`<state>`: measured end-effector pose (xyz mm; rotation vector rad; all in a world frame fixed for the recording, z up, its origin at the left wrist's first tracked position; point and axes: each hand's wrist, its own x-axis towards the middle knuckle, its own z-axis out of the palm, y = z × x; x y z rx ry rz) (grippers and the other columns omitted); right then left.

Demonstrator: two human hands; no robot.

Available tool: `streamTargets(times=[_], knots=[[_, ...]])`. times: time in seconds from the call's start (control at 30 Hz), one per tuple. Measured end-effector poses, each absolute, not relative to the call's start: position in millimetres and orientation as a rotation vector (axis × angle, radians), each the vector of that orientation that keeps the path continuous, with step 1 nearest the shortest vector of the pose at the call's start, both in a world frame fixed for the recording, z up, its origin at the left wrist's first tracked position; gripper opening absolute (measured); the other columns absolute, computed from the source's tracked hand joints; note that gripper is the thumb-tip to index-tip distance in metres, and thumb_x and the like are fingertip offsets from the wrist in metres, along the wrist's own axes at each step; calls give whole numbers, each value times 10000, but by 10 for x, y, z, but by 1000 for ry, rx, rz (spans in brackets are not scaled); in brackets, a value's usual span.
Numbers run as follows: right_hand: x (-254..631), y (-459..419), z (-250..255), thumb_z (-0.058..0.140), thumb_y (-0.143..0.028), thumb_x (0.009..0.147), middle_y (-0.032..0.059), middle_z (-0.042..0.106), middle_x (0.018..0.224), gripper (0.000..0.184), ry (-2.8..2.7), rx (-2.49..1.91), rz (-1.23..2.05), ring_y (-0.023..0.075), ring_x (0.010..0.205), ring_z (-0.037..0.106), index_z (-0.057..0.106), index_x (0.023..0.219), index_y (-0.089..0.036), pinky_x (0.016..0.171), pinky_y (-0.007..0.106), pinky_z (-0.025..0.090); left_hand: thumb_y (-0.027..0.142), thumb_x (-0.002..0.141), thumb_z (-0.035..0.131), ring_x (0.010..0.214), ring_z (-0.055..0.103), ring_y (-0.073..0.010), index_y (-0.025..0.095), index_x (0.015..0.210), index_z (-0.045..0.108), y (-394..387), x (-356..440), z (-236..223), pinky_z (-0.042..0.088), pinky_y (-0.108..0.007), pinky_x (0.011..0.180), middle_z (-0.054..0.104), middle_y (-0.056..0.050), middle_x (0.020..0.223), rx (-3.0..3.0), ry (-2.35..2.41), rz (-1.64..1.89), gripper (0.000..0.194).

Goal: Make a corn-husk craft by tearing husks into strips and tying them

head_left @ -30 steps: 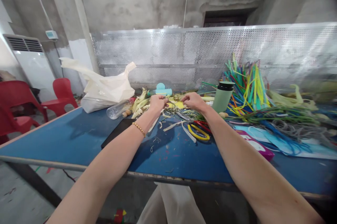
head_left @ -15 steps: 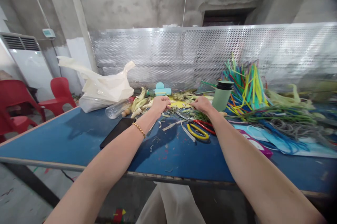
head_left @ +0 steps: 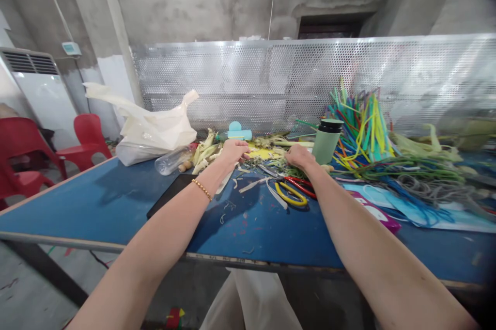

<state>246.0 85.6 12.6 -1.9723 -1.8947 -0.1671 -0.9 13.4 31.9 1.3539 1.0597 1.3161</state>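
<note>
My left hand (head_left: 234,150) reaches over the plant scraps in the middle of the table, its fingers bent inward at the edge of a yellow sheet (head_left: 265,154). What it holds, if anything, is too small to make out. Across the sheet, my right hand (head_left: 299,156) is curled closed beside a green lidded cup (head_left: 327,142); its fingertips are mostly hidden. Pale husk pieces (head_left: 205,152) lie left of my left hand. Green shreds (head_left: 284,167) lie below and between the hands. Scissors with yellow and red handles (head_left: 291,194) rest nearer to me.
On the left stand a white plastic bag (head_left: 155,131), a clear bottle (head_left: 168,162) and a dark flat object (head_left: 170,195). Colourful strips (head_left: 368,128), grey cords (head_left: 434,190) and a purple packet (head_left: 377,211) crowd the right. A perforated metal panel (head_left: 240,77) runs behind the table (head_left: 251,232).
My right hand has shifted slightly right, away from the yellow sheet's middle. My left hand has moved slightly left, and a pale strip now shows more clearly under its wrist.
</note>
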Motion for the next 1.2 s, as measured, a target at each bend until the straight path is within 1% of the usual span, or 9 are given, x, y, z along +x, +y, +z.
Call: streamTargets(times=[0.1,0.27,0.4,0.6,0.77,0.83,0.9,1.07,1.2], knots=[[2379,722,260,601,-239,782,260,710,1100,391,-1598,-2171,-205,353,1050,679,758,1112,-102,830,376,514,30,793,641,554,548,-99,135,756,608,117,-39,358,386,-254,558,625,-32,656,1349,1064,1331,116],[2206,576,331,535,-322,859,182,728,1109,340,-1820,-2116,-221,333,1079,672,775,1062,-192,871,390,511,-5,790,636,533,522,-78,128,742,597,86,-53,395,375,-244,554,600,-21,641,1336,1049,1328,147],[2100,567,215,628,-414,812,202,701,1168,423,-2042,-2171,-242,339,1112,652,743,1115,-142,897,407,509,30,780,673,522,538,-80,135,734,607,125,-72,385,382,-228,531,622,-20,651,1318,1036,1343,132],[2061,617,58,581,-198,824,210,686,1207,406,-2072,-2203,-295,321,1130,652,691,1209,-131,896,402,504,44,757,656,532,580,-96,144,766,622,253,-177,394,414,-218,508,677,-45,711,1283,1060,1372,106],[2056,606,36,531,-201,877,256,676,1197,354,-2025,-2205,-362,330,1121,655,709,1164,-95,904,416,487,92,744,630,540,597,-97,114,879,627,404,-374,415,417,-204,507,667,-33,710,1356,1056,1409,137],[1998,558,103,525,-248,898,252,681,1187,348,-2042,-2168,-399,332,1124,651,719,1145,-99,923,424,470,110,740,617,533,587,-91,107,872,650,464,-457,394,402,-194,502,664,-30,704,1501,1222,1417,135],[1903,483,224,516,-310,910,227,693,1175,358,-2072,-2093,-447,321,1136,642,730,1123,-118,935,408,456,121,740,603,557,599,-109,96,814,682,497,-518,355,406,-200,515,665,-46,675,1805,1442,1278,111],[1688,286,571,496,-348,884,130,759,963,330,-2080,-1813,-406,250,942,692,781,955,-197,775,303,475,119,699,619,694,666,-177,96,775,742,483,-551,239,480,-234,651,718,-107,704,2405,1767,442,147],[1717,257,656,526,-367,861,110,759,903,315,-2052,-1763,-402,228,876,683,786,914,-198,728,276,457,67,544,704,802,691,-248,110,709,741,533,-545,151,509,-278,765,732,-159,743,2502,1816,277,175]])
